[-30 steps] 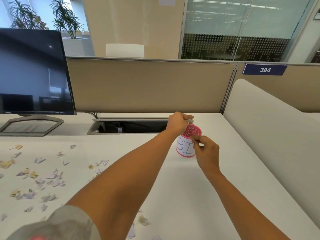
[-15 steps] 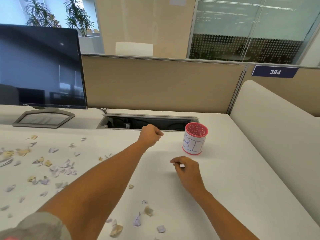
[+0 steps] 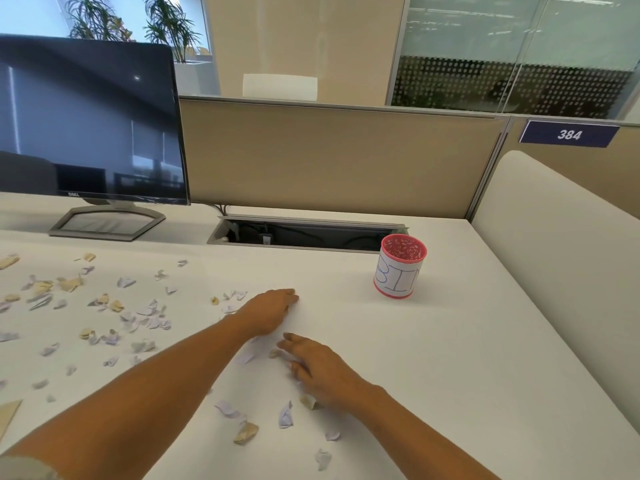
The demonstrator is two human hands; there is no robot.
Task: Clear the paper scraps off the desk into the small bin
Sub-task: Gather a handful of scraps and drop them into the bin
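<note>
Dark monitor [image 3: 90,116] on grey stand [image 3: 104,223], far left of the left hand [image 3: 268,311]. Open cable tray [image 3: 304,235] just beyond that hand, beige partition [image 3: 329,157] behind. Blue sign [image 3: 568,134] "384" far up and right of the right hand [image 3: 322,372].

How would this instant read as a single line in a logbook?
phase: gathering | paper scraps: many on desk | left hand: low, beside scraps | right hand: open over scraps | bin: upright, apart from hands
</note>
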